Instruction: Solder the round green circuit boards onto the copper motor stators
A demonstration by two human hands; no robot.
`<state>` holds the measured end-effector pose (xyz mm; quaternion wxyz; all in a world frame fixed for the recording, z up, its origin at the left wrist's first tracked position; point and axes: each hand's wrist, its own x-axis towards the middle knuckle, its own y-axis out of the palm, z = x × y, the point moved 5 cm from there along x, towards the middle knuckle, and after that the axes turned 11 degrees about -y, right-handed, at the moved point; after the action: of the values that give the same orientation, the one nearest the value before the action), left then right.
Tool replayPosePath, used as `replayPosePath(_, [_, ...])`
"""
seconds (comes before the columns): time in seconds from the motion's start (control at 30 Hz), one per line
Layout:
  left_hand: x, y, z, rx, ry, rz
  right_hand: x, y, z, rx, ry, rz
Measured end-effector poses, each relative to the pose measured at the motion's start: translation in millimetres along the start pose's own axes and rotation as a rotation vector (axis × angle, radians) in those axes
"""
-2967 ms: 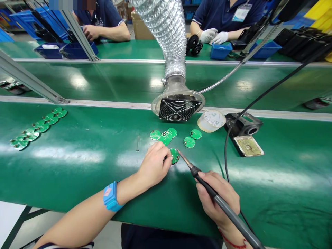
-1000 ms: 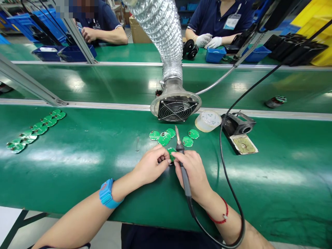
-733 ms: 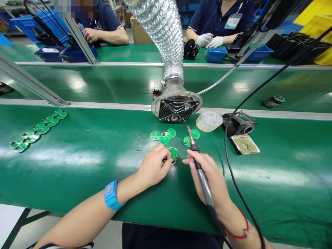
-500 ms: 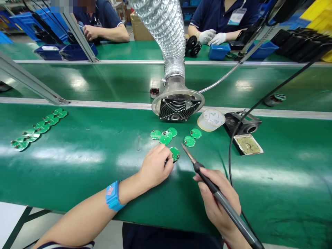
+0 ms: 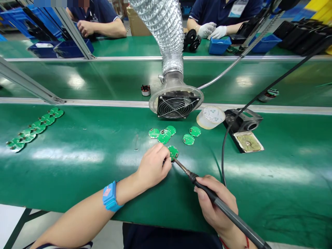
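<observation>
**Iron tip at the round board**

Our left hand (image 5: 153, 166) pinches the round green board (image 5: 173, 152) with its fingers (image 5: 166, 162) closed on its edge. Our right hand (image 5: 216, 205) grips the soldering iron (image 5: 207, 192), whose tip touches the near edge of this board. The board lies on the table (image 5: 77, 162), in front of the fan hood (image 5: 176, 103). Five other boards (image 5: 164, 135) lie between the held board and the hood.

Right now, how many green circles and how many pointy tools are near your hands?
Loose green boards: 5, though an overlap may hide one more
Green board held by the left hand: 1
Soldering iron in the right hand: 1
Total: 7
</observation>
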<state>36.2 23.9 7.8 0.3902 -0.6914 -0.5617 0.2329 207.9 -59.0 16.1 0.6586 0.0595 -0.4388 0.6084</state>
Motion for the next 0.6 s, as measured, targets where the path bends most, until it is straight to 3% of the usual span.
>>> replayPosePath(0.43, [-1.4, 0.2, -4.1, 0.085, 0.031, -0.056, 1.9, -0.9, 1.7, 0.048, -0.059, -0.032])
replayPosePath(0.6, [-1.4, 1.4, -5.0, 0.151, 0.058, -0.062, 12.5, -1.9, 1.6, -0.074, -0.033, 0.043])
